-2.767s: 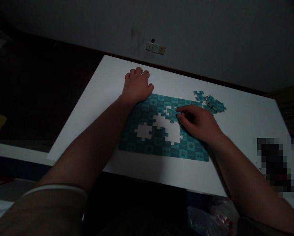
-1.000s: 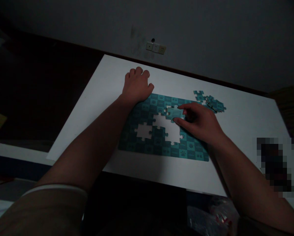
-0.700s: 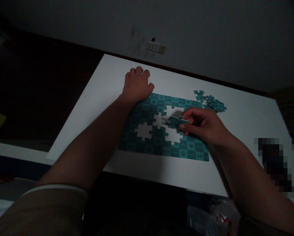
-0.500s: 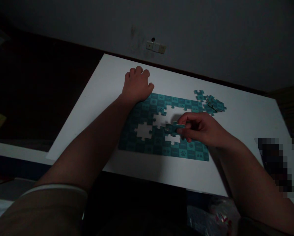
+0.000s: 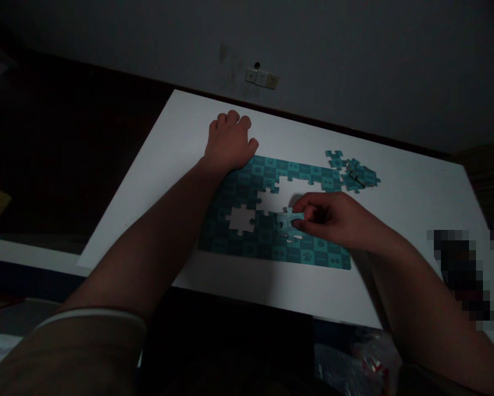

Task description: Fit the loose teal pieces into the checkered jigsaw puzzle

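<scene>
Reporter: Where does the piece [image 5: 287, 221] sit?
Editor: Over a gap in the teal puzzle [image 5: 265, 242], looking slightly tilted, a white sliver showing on its near side. The puzzle lies flat on the table [image 5: 148, 187], closer to the near edge than the far.
Reporter: And the hands?
Editor: The right hand [image 5: 331, 219] pinches the piece between thumb and fingers, from the side facing the table's right edge. The left hand [image 5: 228, 143] lies palm down near the puzzle's far left corner, fingers spread and lightly bent, with no visible grip; what is beneath the palm is hidden.
Reporter: What would make a clean fit?
Editor: Probably squaring every tab over its hollow, levelling the piece, then pressing straight down, the left hand steadying the puzzle.
Reporter: And beyond?
Editor: A heap of loose pieces [image 5: 360, 175] beside the puzzle's far right corner; past the table's far edge, wall sockets [image 5: 262, 78].
</scene>
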`<state>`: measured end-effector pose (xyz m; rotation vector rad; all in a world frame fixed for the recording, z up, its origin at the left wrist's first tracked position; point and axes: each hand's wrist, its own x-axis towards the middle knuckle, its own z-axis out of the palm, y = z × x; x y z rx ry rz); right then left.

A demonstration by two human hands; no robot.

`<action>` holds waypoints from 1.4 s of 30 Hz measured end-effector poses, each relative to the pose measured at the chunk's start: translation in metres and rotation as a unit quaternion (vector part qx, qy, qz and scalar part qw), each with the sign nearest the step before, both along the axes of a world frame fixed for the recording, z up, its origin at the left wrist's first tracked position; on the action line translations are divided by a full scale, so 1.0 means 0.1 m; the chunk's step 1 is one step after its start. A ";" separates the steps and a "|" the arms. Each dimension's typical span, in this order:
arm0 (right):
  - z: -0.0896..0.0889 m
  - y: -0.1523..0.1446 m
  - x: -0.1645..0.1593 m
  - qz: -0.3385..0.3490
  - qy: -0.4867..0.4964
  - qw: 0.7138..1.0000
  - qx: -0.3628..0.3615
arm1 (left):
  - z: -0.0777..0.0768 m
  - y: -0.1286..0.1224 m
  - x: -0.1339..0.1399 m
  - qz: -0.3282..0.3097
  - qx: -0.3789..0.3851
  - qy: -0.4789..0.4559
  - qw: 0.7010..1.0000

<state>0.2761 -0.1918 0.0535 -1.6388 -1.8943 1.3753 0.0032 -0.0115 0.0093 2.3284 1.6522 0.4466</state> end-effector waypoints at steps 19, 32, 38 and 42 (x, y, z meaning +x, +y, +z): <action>0.04 0.01 -0.03 0.073 -0.116 0.986 0.097 | -0.03 0.02 -0.01 0.000 0.010 -0.003 1.000; 0.02 0.19 0.84 -0.175 -0.440 0.832 0.288 | 0.06 0.00 -0.02 -0.007 -0.010 -0.010 1.000; -0.09 0.19 1.07 -0.136 -0.486 0.853 0.138 | 0.06 0.01 -0.03 -0.008 -0.009 -0.007 1.000; -0.04 0.22 1.05 -0.111 -0.501 0.849 0.127 | 0.08 0.00 -0.03 -0.010 -0.013 -0.010 1.000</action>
